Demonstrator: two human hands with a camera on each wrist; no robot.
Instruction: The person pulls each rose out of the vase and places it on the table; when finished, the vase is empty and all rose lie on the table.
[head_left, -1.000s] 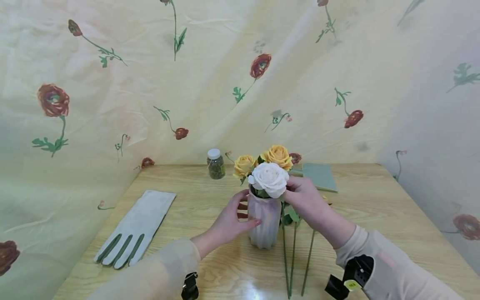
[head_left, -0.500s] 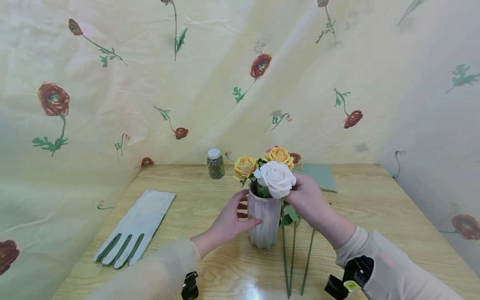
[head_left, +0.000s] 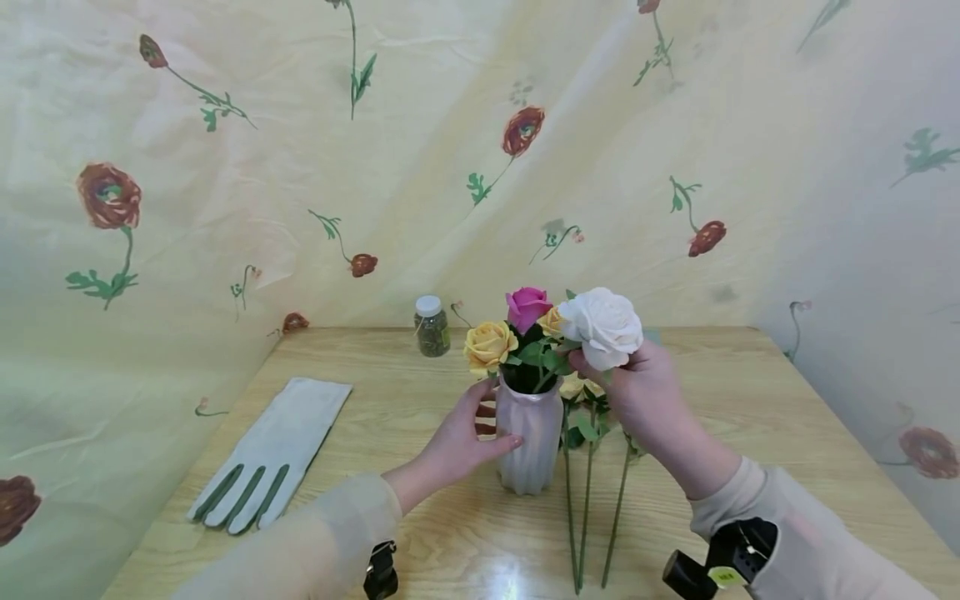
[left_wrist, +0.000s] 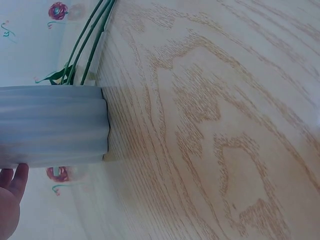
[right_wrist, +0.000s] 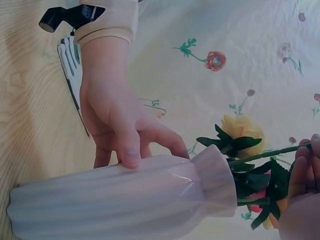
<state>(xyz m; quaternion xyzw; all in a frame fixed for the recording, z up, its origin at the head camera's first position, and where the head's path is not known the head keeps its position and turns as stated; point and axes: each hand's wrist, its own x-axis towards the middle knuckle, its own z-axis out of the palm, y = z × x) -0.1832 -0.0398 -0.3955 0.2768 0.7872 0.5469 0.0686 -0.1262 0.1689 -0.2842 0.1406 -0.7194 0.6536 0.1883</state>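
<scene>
A pale ribbed vase (head_left: 529, 442) stands upright on the wooden table. My left hand (head_left: 459, 442) holds its left side, thumb across the front and fingers behind. Above the rim, to the right, my right hand (head_left: 654, 396) pinches the stem of a white rose (head_left: 602, 327). That green stem (right_wrist: 272, 152) slants out of the vase mouth in the right wrist view. Inside the vase are a yellow rose (head_left: 490, 346), a magenta rose (head_left: 527, 308) and another yellow rose (head_left: 551, 322), partly covered by the white bloom.
Several loose stems (head_left: 583, 517) lie right of the vase, with a pale yellow blossom (head_left: 576, 387) behind. A grey-white glove (head_left: 281, 442) lies at left. A white-lidded jar (head_left: 432, 332) stands at the back. The light blue booklet (head_left: 652, 336) is mostly hidden by my right hand.
My right hand has moved up and to the right with the white rose, which leans away from the others. The magenta rose has come into view. My left hand has stayed on the vase.
</scene>
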